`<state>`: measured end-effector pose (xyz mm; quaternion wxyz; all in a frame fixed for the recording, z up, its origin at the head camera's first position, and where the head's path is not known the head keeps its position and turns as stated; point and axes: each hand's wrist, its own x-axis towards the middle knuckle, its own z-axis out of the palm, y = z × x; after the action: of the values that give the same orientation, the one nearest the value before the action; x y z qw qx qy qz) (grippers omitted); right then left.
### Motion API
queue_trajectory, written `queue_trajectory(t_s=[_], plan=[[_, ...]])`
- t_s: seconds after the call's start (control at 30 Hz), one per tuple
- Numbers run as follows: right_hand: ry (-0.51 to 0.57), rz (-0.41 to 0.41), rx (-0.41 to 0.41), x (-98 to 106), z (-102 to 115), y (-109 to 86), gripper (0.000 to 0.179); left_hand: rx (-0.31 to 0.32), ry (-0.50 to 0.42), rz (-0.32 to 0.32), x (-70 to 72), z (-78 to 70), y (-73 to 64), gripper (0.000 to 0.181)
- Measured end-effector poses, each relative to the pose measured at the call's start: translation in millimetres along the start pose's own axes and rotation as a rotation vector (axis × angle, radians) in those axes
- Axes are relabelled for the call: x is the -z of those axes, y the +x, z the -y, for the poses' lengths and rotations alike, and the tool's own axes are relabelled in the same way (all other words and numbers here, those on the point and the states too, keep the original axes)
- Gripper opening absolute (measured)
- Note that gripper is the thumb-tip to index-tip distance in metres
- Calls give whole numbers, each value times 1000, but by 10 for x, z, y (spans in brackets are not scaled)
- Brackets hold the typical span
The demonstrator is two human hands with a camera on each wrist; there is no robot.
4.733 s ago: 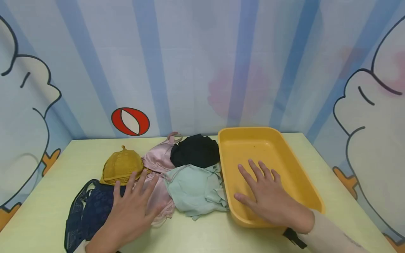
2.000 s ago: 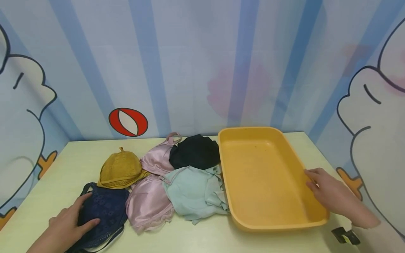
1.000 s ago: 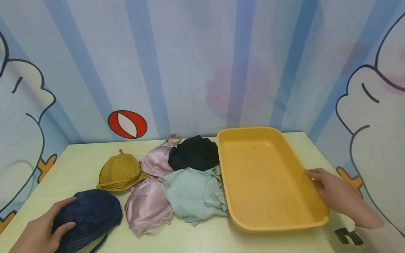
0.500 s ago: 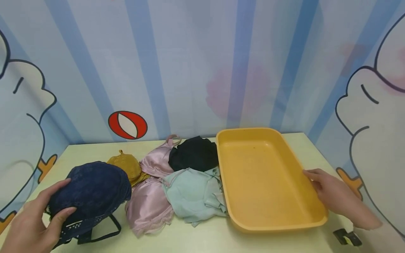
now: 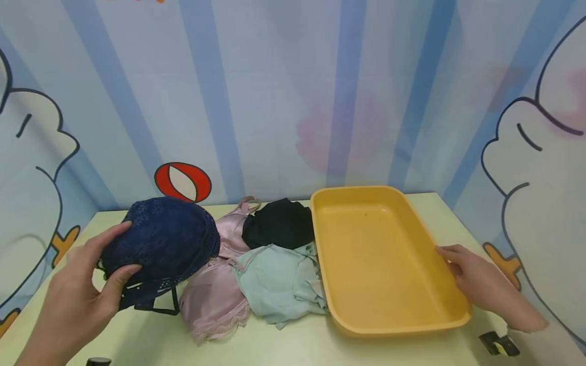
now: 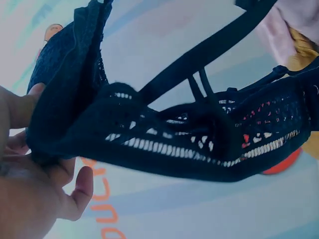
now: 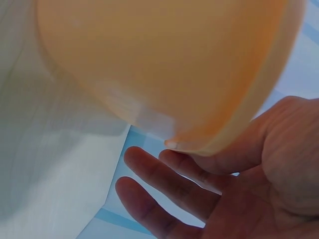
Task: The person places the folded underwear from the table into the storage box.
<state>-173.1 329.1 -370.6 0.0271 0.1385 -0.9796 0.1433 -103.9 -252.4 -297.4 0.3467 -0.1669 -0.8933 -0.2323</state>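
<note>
My left hand (image 5: 80, 284) grips a navy lace bra (image 5: 167, 241) by one end, thumb on the near side, and holds it above the table. In the left wrist view the bra's lace band (image 6: 174, 159) and strap hang away from the fingers (image 6: 82, 191). On the far right, my right hand (image 5: 482, 282) pinches the right rim of a yellow plastic basin (image 5: 380, 264). The right wrist view has thumb and index finger at the basin's rim (image 7: 239, 119), with the other fingers (image 7: 164, 186) spread below it.
Left of the basin lie a pink satin bra (image 5: 217, 302), a pale green garment (image 5: 279, 282) and a bunched black garment (image 5: 279, 223). The raised navy bra hides the mustard bra. Behind the table (image 5: 274, 345) stands a printed cloth backdrop (image 5: 274, 101).
Both hands were spread over the table at first. My left hand took hold of the navy bra and raised it up and rightward, covering the mustard bra. My right hand moved to the basin's right rim.
</note>
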Motion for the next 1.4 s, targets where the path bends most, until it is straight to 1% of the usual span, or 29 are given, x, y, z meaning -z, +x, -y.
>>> queue_trajectory(t_s=[0.07,0.17,0.27,0.33,0.43,0.5,0.6,0.73,0.8,0.87,0.97,1.1,1.17,1.27,1.4], plan=[[4,-1,-2,2,-2,-17,36,-37,-35,-31,-31,-45,75,59],[6,-11,5,2,1,-40,37,-96,-86,-83,-89,-134,188,71],[6,-21,10,-3,6,-50,37,-136,-127,-121,-147,-238,289,72],[4,-26,11,-4,9,-49,36,-153,-149,-129,-173,-314,354,70],[0,-29,15,-2,19,-49,36,-176,-180,-118,-213,-427,443,67],[-4,-29,19,3,24,-45,36,-204,-214,-110,-257,-489,492,64],[-1,-21,14,7,29,-43,36,-248,-265,-97,-368,-579,544,60],[12,-3,-3,-2,41,-60,36,-291,-341,-45,-555,-720,607,49],[16,3,-9,-6,45,-73,35,-304,-387,-16,-651,-815,644,54],[19,0,-10,-8,65,-85,35,-324,-434,-6,-741,-923,680,64],[18,-16,-2,-6,75,-93,35,-377,-495,-1,-874,-1102,736,63],[16,-36,5,-9,72,-90,35,-445,-546,-2,-1021,-1323,797,59],[13,-34,-1,-15,63,-92,35,-467,-566,-9,-1086,-1414,818,57],[6,-32,-14,-23,54,-99,34,-500,-597,-38,-1172,-1527,841,54],[-3,-41,-12,-31,55,-95,35,-552,-642,-103,-1284,-1651,875,48]])
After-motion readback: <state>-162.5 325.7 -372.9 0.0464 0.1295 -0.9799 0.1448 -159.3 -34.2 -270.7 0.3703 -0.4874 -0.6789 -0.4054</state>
